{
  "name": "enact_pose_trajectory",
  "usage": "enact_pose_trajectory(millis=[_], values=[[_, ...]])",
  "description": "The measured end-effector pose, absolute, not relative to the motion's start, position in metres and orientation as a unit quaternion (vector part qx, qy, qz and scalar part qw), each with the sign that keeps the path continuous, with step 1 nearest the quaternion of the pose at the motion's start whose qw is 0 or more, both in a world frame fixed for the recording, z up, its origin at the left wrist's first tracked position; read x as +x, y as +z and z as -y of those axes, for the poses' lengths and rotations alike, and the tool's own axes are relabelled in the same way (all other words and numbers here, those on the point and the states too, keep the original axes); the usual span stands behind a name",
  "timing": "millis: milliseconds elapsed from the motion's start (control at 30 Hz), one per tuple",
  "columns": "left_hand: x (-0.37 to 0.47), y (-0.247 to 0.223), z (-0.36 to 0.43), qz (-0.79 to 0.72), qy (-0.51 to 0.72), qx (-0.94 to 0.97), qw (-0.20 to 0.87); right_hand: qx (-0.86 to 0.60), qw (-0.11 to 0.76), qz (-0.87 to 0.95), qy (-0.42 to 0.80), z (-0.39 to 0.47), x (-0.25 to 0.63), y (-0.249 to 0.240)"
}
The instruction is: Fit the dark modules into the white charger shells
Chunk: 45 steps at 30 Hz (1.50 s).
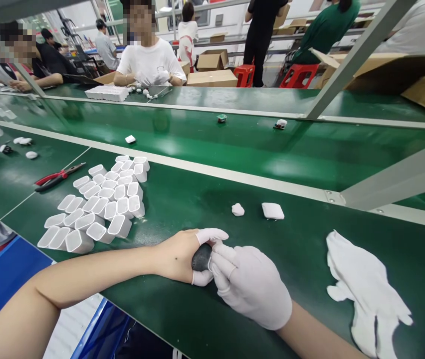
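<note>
My left hand (186,257), with white finger covers on some fingers, is wrapped round a dark rounded object (201,258) above the green table. My right hand (248,279), in a white glove, has its fingers bent together against the right side of that object. Whether the right fingers pinch something small is hidden. Beyond the hands lie a small white lump (238,209) and a white square piece (273,211). Several translucent white cups (95,204) stand grouped at the left.
Red-handled pliers (60,177) lie beyond the cups. A white glove (365,289) is spread at the right. A green belt (197,134) behind a pale rail carries small parts. A metal post (399,169) slants up at the right. A person in white (148,60) sits opposite.
</note>
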<state>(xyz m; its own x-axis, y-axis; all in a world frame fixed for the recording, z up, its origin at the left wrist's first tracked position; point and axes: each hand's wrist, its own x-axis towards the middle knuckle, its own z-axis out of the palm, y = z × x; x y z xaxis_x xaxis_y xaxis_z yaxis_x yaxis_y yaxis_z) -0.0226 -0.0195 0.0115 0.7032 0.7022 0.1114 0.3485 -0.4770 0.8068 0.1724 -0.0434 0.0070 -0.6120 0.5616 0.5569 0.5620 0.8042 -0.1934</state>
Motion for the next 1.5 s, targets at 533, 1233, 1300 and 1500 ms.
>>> enact_pose_trajectory(millis=[533,1233,1300,1500], values=[[-0.022,0.016,0.019,-0.306,0.232,0.811,0.441,-0.284,0.428,0.831,0.211,0.043,0.174,0.012],[-0.024,0.006,0.02,-0.279,0.267,0.819,0.425,-0.33,0.431,0.837,0.065,0.056,0.17,0.012],[-0.023,0.004,0.021,-0.274,0.266,0.826,0.414,-0.321,0.428,0.844,0.042,0.058,0.169,0.014],[-0.022,0.013,0.017,-0.253,0.241,0.851,0.392,-0.309,0.417,0.854,0.031,0.059,0.169,0.018]])
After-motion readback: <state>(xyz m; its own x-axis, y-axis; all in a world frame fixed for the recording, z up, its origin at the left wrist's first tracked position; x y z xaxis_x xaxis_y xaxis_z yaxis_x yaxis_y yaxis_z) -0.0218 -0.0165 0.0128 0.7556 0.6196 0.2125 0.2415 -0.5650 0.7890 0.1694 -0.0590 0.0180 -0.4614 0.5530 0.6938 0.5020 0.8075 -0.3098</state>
